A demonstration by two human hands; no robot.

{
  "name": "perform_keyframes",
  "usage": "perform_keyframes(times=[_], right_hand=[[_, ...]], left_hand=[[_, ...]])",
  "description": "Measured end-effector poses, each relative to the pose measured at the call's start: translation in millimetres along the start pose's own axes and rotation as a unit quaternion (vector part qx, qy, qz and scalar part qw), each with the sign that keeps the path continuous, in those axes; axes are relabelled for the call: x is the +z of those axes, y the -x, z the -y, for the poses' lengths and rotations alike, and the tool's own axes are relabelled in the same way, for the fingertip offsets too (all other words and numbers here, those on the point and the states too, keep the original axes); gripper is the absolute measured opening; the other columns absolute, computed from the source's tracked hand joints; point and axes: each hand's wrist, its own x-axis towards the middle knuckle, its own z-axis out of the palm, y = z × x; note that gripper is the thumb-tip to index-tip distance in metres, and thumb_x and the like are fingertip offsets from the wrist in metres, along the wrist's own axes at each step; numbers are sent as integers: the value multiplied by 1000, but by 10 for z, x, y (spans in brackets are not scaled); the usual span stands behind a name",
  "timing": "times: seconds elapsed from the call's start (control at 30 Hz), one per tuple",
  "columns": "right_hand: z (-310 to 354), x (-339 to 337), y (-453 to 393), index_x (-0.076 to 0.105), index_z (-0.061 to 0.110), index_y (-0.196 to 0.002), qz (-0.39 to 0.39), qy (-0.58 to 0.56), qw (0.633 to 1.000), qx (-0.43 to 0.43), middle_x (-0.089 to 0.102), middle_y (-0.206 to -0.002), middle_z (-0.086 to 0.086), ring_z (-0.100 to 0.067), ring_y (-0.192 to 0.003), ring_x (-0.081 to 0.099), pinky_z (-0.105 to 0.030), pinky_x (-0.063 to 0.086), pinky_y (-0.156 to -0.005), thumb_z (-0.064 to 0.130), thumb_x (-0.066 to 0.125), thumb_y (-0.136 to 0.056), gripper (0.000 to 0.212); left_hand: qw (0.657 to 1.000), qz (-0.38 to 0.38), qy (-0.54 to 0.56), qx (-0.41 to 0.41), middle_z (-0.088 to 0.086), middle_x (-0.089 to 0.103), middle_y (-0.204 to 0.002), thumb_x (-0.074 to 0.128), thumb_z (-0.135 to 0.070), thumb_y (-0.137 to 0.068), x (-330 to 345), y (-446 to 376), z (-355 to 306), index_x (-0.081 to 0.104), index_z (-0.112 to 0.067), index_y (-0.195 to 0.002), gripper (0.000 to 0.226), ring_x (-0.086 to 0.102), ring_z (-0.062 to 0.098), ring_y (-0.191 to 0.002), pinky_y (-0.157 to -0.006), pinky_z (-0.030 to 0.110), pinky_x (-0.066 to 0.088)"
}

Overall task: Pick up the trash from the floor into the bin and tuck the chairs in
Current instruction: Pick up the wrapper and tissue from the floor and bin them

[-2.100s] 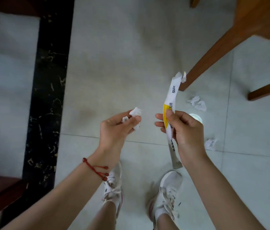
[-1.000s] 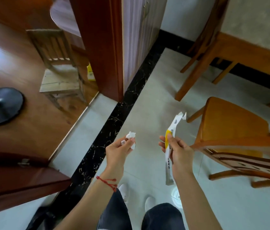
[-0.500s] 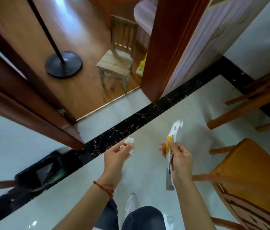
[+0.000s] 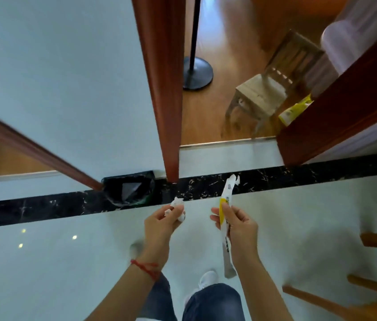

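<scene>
My left hand (image 4: 159, 224) is shut on a crumpled white tissue (image 4: 176, 204) at frame centre. My right hand (image 4: 238, 224) pinches a long white and yellow wrapper (image 4: 226, 195) that sticks up past my fingers and hangs below my wrist. A bin with a black liner (image 4: 128, 189) stands on the floor against the wall, just ahead and to the left of my left hand. Parts of a brown wooden chair (image 4: 368, 295) show at the lower right edge.
A red-brown door frame post (image 4: 164, 89) rises right of the bin. Through the doorway stand a small pale wooden chair (image 4: 266, 89), a black lamp base (image 4: 198, 72) and a yellow packet (image 4: 295, 110). A black marble strip (image 4: 298, 179) crosses the pale tiled floor.
My view has swung left from the chairs and floor trash to the wall and doorway, bringing the bin in front of me. Both hands keep their hold on tissue and wrapper.
</scene>
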Motion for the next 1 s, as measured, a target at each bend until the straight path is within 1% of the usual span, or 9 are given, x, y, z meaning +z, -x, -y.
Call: perform_keyframes(times=[0.13,0.23,0.3,0.37,0.47,0.63,0.77,0.9,1.0], right_hand=[[-220,640,33,68,11,-83,-1,14,1000,11,75,-73,-3,-21,-69,71,-19,54,-57,23,62,-83,14],[-403,1164,-36,68,9,-83,-6,0,999,48,74,-77,-7,-22,-71,71,-22,56,-60,22,63,-83,14],[-519,1509,-96,67,8,-83,-1,-14,998,68,74,-77,-8,-21,-70,70,-23,56,-63,22,63,-83,15],[-640,1806,-181,67,7,-84,9,-24,996,81,74,-75,-7,-20,-68,70,-23,56,-61,21,64,-83,15],[-837,2125,-306,67,6,-86,18,-17,995,99,75,-73,-6,-20,-67,71,-21,56,-59,20,64,-83,15],[-1185,2380,-621,67,6,-80,21,3,993,120,74,-71,-6,-21,-67,71,-22,54,-59,18,63,-84,13],[-1476,2478,-966,66,5,-81,19,20,989,147,74,-71,-6,-19,-66,71,-19,55,-57,19,63,-84,14],[-1702,2543,-1285,64,4,-81,8,29,985,167,71,-77,-11,-16,-61,70,-17,54,-55,16,61,-85,13],[-1830,2585,-1481,63,3,-81,13,37,985,168,70,-78,-13,-16,-61,69,-17,55,-54,16,61,-85,14]], left_hand=[[999,-34,-15,-9,11,69,-85,70,-10,-76,-527,-307,-304,70,-8,-87,11,65,18,-77,-63,17,55],[999,-54,-1,-4,12,69,-88,70,-11,-76,-1000,-637,-584,70,-4,-91,16,65,19,-80,-66,18,55],[998,-67,2,1,12,69,-87,70,-10,-76,-1318,-854,-732,71,-5,-87,12,65,19,-80,-68,19,56],[997,-81,4,1,12,69,-87,69,-9,-76,-1577,-1068,-809,72,-7,-85,9,65,19,-80,-66,18,56],[995,-103,0,-9,12,68,-87,68,-7,-77,-1829,-1391,-817,70,-1,-91,16,64,20,-80,-66,19,56],[990,-133,16,-32,10,67,-79,69,-7,-76,-1962,-1920,-645,70,-1,-89,14,63,18,-75,-65,19,56],[987,-147,32,-55,10,65,-79,70,-6,-76,-1969,-2350,-418,71,-6,-79,4,61,18,-76,-64,19,57],[983,-165,39,-75,11,65,-81,71,-7,-75,-1994,-2781,-210,68,3,-89,17,62,17,-76,-59,17,55],[977,-179,67,-98,13,64,-82,71,-6,-75,-2013,-3090,-86,67,3,-90,18,62,18,-74,-63,22,58]])
